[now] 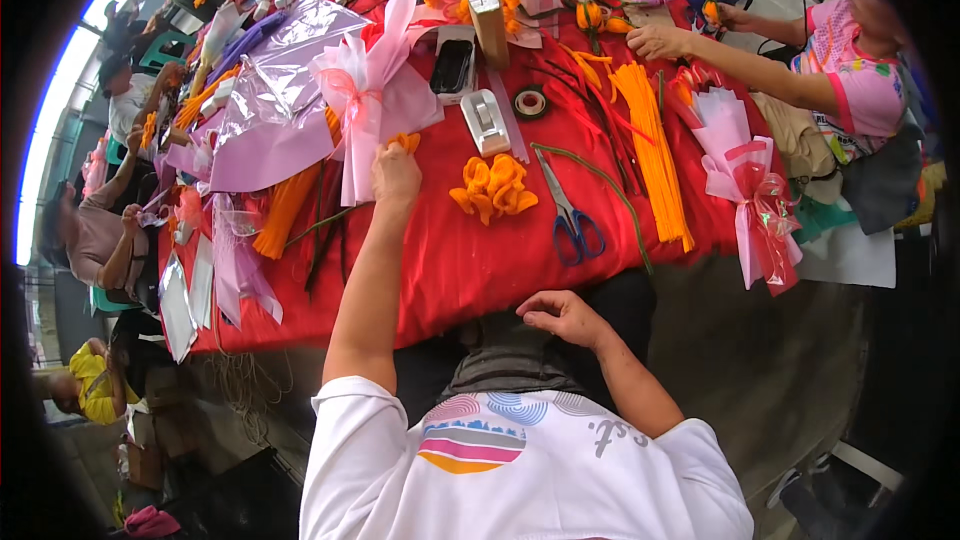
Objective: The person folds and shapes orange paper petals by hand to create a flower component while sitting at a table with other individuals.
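My left hand reaches over the red-covered table with its fingers closed around a small orange pipe-cleaner piece, most of it hidden by the hand. Just behind it stands a bouquet wrapped in pink paper, tied with a ribbon. Below the table edge, over my lap, hovers my right hand, empty with loosely bent fingers. Between the hands lies a cluster of looped orange pipe-cleaner petals. To its right are blue-handled scissors and a bent green pipe-cleaner stem.
A white tape dispenser, a tape roll, a phone and a wooden block stand farther back. A bundle of orange pipe cleaners lies right, near a wrapped bouquet. Another person's hand works at the right; others sit left.
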Tool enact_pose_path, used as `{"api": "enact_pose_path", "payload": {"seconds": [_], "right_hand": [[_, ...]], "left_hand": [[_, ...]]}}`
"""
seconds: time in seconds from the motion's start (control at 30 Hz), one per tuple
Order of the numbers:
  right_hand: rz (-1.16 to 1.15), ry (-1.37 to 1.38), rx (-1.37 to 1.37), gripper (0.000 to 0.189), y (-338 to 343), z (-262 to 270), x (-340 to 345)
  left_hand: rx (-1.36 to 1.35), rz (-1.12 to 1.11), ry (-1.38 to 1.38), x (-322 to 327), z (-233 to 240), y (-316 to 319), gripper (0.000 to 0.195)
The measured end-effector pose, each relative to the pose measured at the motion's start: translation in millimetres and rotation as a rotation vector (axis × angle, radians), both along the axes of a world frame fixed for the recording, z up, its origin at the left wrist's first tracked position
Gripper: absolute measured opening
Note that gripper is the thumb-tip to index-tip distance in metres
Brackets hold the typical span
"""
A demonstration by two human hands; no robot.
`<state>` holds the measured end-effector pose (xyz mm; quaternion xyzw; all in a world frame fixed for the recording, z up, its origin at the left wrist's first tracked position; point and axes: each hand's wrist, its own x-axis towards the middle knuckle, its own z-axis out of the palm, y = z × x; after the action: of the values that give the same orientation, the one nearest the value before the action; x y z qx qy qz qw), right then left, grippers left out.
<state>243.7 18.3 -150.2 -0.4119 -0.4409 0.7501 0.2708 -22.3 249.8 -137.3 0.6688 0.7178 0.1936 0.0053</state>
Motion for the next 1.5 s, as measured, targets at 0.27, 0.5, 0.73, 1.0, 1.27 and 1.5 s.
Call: {"api": "enact_pose_path", "payload": {"seconds": [0.27, 0.5, 0.73, 1.0, 1.27, 1.5], "right_hand": [[0.006, 0.001, -0.009, 0.023, 0.6, -4.9, 2.4], [0.022, -0.073, 0.076, 0.019, -1.9, 0.9, -6.9], [0.0, -0.104, 0.121, 0.019, 2.2, 37.0, -7.5], [-0.301, 0.04, 0.285, 0.016, 19.7, 131.7, -69.0], [-0.143, 0.553, 0.16, 0.007, 3.9, 131.1, -76.1], [0.007, 0.69, 0.2, 0.011, 5.5, 133.0, -75.9]], "left_hand": [[0.171, -0.027, -0.139, -1.7, 2.5, -4.4, 0.016], [0.196, 0.068, -0.61, -25.4, 13.7, -11.6, 0.015], [-0.203, 0.043, -1.737, -32.0, 60.1, -51.7, 0.004], [-0.363, -0.25, -1.726, 9.2, 125.9, -196.5, 0.006], [-0.593, -0.323, -1.951, 9.8, 132.9, -265.7, 0.024], [-0.907, -0.428, -2.293, 13.3, 134.5, -283.1, 0.037]]}}
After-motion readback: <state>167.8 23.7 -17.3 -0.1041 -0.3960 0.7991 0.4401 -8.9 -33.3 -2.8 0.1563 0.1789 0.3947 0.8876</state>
